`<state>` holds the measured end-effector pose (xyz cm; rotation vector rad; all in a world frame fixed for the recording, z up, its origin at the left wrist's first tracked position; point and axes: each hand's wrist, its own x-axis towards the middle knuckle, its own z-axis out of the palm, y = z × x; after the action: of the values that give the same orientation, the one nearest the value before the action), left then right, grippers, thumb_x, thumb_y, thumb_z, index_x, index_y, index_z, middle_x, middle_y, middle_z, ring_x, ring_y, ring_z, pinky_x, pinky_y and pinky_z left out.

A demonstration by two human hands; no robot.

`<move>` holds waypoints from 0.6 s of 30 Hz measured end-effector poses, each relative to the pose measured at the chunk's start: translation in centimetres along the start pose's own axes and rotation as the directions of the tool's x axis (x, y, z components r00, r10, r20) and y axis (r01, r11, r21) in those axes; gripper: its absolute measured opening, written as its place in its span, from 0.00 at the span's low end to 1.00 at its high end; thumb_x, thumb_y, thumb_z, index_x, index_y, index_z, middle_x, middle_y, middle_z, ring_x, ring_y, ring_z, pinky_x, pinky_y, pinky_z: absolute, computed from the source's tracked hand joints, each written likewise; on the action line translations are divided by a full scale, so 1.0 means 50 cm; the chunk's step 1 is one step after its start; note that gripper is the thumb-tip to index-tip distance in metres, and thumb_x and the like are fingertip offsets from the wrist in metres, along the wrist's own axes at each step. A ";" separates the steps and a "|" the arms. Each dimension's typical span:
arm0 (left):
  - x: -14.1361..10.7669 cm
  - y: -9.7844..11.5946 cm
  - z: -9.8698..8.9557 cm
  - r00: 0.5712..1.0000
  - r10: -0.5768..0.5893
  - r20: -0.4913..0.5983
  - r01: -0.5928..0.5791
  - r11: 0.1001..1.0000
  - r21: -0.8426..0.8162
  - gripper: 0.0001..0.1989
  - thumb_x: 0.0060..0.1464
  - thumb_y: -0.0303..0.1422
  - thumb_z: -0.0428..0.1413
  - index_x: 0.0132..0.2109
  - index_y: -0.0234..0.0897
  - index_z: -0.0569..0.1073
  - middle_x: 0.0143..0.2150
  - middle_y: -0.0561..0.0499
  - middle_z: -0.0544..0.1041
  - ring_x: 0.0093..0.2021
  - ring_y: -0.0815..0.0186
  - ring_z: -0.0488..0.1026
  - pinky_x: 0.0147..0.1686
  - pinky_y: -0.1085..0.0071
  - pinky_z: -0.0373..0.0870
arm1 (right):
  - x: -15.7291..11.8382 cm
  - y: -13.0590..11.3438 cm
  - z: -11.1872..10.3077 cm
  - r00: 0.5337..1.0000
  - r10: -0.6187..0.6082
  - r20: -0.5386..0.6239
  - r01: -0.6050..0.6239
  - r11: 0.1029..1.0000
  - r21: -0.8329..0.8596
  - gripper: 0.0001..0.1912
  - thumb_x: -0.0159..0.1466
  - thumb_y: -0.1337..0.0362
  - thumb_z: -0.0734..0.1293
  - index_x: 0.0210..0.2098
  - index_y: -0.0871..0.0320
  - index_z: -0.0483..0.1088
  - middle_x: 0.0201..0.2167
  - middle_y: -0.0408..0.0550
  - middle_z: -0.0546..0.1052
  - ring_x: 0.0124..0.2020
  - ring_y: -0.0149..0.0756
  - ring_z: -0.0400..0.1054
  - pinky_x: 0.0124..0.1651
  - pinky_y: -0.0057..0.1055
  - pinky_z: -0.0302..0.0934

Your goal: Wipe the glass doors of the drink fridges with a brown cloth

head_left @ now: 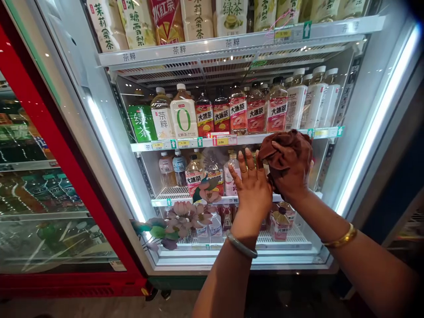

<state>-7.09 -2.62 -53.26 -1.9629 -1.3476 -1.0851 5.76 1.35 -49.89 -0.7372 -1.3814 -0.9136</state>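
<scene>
A bunched brown cloth (287, 152) is gripped in my right hand (293, 185), up against the glass door of a lit drinks cooler. Just left of it, my left hand (253, 192) is open, its fingers spread and pointing up, and it seems to lie flat on the same glass. The two hands almost touch. Behind the glass, rows of bottled tea (238, 112) stand on the shelves, and my hands hide part of the lower ones. A flower decal (185, 214) shows on the door, left of my left hand.
A white shelf edge (205, 142) with price tags runs across behind the glass. On the left stands another cooler with a red frame (76, 176). Bright light strips (377, 123) line the cooler's sides. Floor (179, 304) shows below.
</scene>
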 end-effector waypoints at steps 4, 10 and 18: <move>-0.002 0.006 -0.019 0.998 -0.012 0.055 0.010 0.999 0.033 0.44 0.60 0.31 0.57 0.77 0.29 0.47 0.80 0.33 0.35 0.78 0.40 0.24 0.72 0.31 0.26 | -0.060 0.003 -0.032 0.989 -0.085 0.118 0.087 0.996 -0.011 0.28 0.64 0.63 0.71 0.63 0.47 0.67 0.70 0.55 0.60 0.73 0.53 0.55 0.72 0.56 0.56; 0.000 -0.011 -0.005 0.996 0.006 0.092 -0.011 0.998 0.061 0.45 0.62 0.35 0.57 0.78 0.32 0.44 0.80 0.37 0.37 0.78 0.43 0.24 0.73 0.34 0.25 | -0.080 0.007 -0.038 0.991 -0.059 0.122 0.055 0.998 0.037 0.27 0.64 0.62 0.71 0.63 0.45 0.67 0.69 0.51 0.62 0.72 0.56 0.56 0.72 0.60 0.56; -0.003 -0.015 -0.005 0.996 0.007 0.087 -0.012 0.998 0.058 0.39 0.63 0.32 0.56 0.77 0.36 0.52 0.80 0.38 0.36 0.78 0.45 0.24 0.73 0.35 0.26 | -0.065 -0.019 -0.031 0.987 0.000 0.160 -0.009 0.999 0.054 0.29 0.65 0.63 0.70 0.65 0.45 0.66 0.70 0.52 0.60 0.72 0.57 0.55 0.72 0.60 0.57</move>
<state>-7.90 -2.63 -53.29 -1.9926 -1.3981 -0.9553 5.80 -0.11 -53.30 -0.7855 -1.5391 -0.8243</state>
